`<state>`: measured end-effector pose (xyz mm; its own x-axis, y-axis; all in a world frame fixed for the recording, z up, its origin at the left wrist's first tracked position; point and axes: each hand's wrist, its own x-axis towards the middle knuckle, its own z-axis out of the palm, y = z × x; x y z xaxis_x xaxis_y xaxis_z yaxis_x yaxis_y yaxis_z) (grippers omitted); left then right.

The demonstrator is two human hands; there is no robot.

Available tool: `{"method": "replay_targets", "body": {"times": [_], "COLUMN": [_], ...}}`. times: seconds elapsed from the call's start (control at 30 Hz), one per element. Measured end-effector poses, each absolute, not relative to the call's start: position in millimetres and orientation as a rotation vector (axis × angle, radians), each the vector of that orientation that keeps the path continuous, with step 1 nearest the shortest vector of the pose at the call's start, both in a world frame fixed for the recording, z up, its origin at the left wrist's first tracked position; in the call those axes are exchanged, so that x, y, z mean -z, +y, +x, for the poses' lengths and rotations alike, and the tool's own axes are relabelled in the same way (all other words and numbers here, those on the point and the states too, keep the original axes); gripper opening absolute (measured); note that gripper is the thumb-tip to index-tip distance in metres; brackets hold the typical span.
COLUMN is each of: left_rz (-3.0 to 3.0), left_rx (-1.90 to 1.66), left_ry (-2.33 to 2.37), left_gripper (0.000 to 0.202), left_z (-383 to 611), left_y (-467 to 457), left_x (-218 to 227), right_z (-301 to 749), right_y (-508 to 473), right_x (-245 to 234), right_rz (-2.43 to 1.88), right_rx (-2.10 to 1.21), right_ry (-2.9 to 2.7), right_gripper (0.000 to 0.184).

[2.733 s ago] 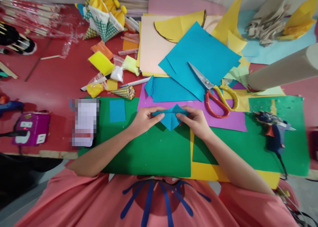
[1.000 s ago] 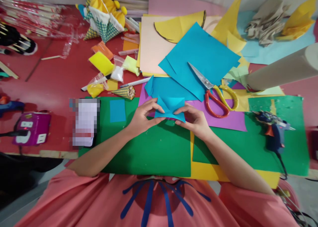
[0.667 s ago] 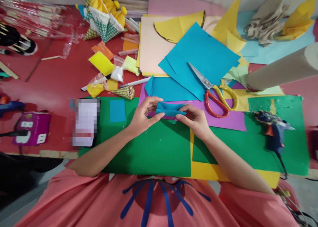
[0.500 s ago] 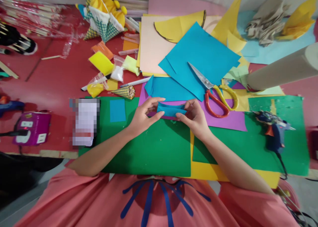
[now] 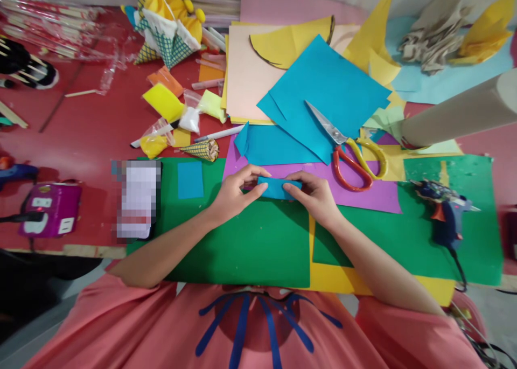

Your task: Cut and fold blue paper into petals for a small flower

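A small folded blue paper lies as a narrow strip between my two hands, over the edge of a green sheet and a purple sheet. My left hand pinches its left end with thumb and fingers. From the other side, my right hand pinches the right end. Both hands press the strip down near the table.
Scissors with red and yellow handles lie on larger blue sheets just behind my hands. A blue glue gun rests at the right. A small blue square, a patterned paper cone and a cardboard tube are nearby.
The blue paper was a wider, pointed shape held up in the hands; it has been folded down into a narrow flat strip and lowered toward the green sheet.
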<state>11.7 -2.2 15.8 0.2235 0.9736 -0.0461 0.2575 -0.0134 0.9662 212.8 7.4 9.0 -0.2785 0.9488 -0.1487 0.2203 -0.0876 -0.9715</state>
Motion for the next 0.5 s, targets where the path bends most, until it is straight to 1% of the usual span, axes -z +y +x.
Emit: {"method": "replay_targets", "body": {"times": [0.2, 0.5], "left_rz": [1.42, 1.393], "left_rx": [-0.868, -0.862], "left_ry": [1.247, 1.244], "left_gripper": [0.019, 0.017], "left_z": [11.0, 11.7], "left_y": [-2.2, -1.3], "left_x": [-16.0, -17.5], "right_z": [212.4, 212.2], "right_y": [8.4, 8.1], "right_x": [-9.2, -8.8], "right_rz": [-1.306, -1.331], "right_rx": [-1.429, -1.417], "right_ry": [-1.511, -1.507], "right_gripper": [0.019, 0.021]}}
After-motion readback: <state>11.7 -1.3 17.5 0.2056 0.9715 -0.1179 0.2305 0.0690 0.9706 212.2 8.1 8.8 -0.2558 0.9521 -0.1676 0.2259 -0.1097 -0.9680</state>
